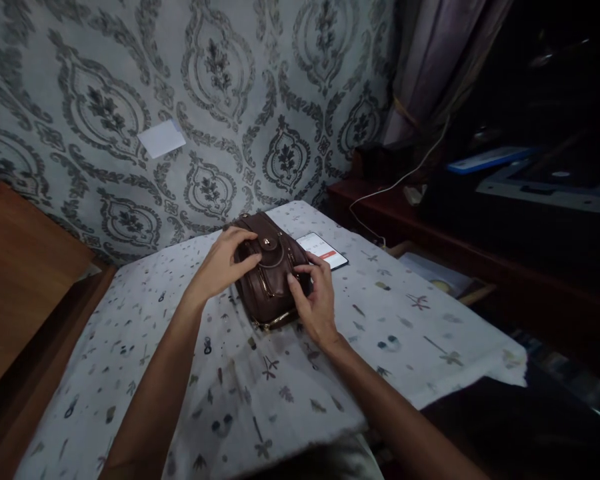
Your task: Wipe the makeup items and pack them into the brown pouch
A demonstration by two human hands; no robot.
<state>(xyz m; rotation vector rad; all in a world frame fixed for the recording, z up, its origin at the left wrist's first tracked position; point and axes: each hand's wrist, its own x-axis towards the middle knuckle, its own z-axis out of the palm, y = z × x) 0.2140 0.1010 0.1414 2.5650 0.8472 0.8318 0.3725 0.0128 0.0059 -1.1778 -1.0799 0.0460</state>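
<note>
A dark brown leather bag with gold-coloured zippers and a round clasp on a flap lies on the cloth-covered table. My left hand rests against the bag's left side, its thumb and fingers stretched apart over the leather near the flap. At the bag's right side is my right hand, with thumb and index finger nearly together by a zipper on the bag; whether a zipper pull is between them is too small to tell. A phone with a lit screen lies just behind my right hand.
A white cloth with a leaf print covers the table. Patterned wallpaper rises behind it, with a white card on it. Wooden furniture stands at the left. To the right are an open drawer and a white cable.
</note>
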